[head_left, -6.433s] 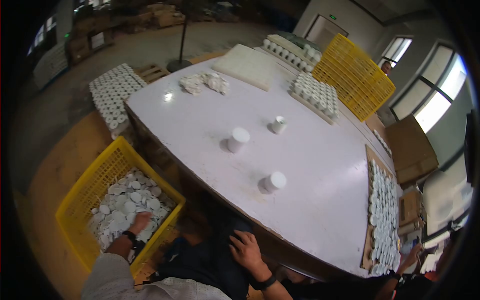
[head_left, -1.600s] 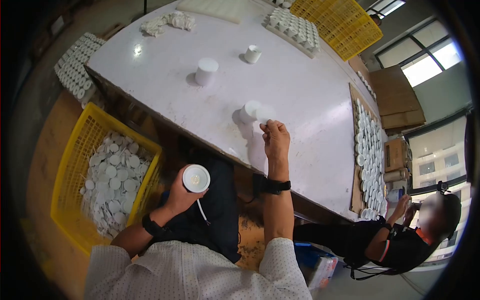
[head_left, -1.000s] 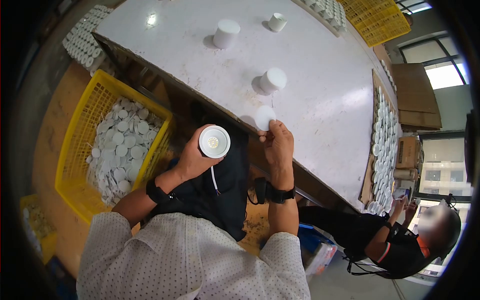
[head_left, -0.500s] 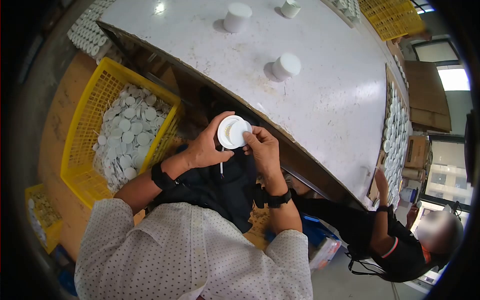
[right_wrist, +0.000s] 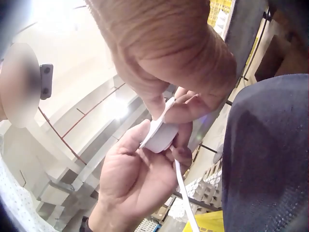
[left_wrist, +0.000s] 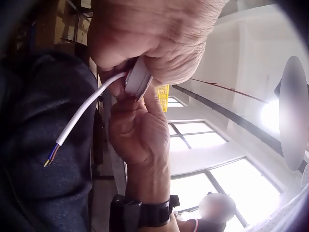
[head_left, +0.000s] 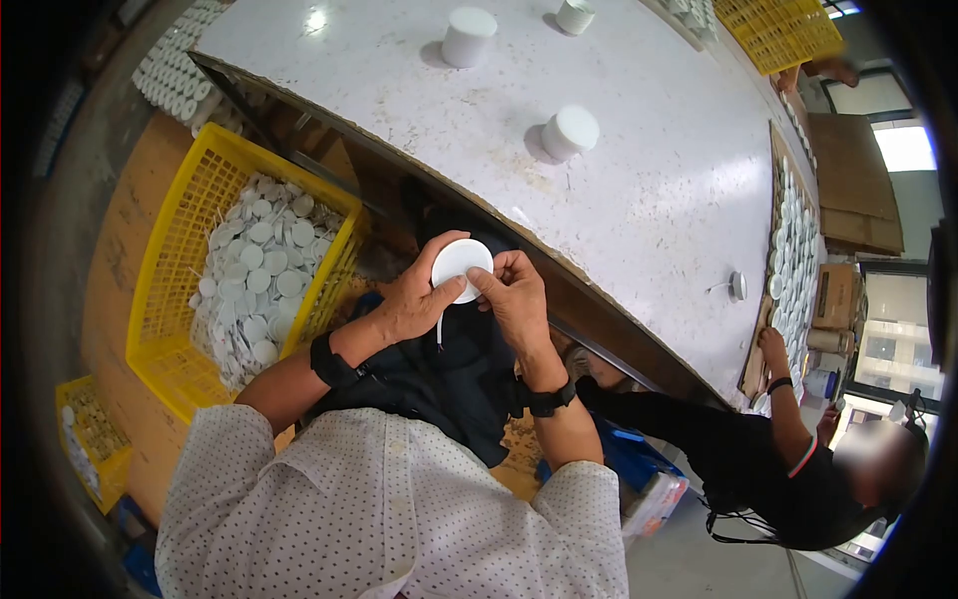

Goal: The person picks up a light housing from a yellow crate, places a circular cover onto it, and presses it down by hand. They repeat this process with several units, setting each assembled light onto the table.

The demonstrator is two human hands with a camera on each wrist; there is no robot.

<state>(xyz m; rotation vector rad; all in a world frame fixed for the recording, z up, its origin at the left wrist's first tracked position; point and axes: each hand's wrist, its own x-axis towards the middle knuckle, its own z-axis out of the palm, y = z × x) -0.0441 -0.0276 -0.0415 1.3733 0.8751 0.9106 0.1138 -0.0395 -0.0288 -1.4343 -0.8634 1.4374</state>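
In the head view my left hand [head_left: 407, 299] grips a small round white LED downlight over my lap. Its white housing [right_wrist: 161, 138] shows between the fingers in the right wrist view. A flat white disc [head_left: 462, 262] covers the lamp's face, and my right hand [head_left: 517, 301] pinches the disc's near right edge, thumb on top. In the right wrist view the disc sits slightly tilted against the housing. A white cable [left_wrist: 87, 107] with bare coloured wire ends hangs from the back of the lamp.
At my left stands a yellow crate [head_left: 165, 290] full of white discs. White cylinders [head_left: 571, 133] stand on the white table [head_left: 659, 220], and a small lamp [head_left: 737, 287] lies near its right side. Rows of lamps [head_left: 791, 235] lie on a board. Another person [head_left: 768, 439] works there.
My left hand has left the crate and now holds the downlight. My right hand has brought the disc from over the table onto the lamp's face, hiding the LEDs.
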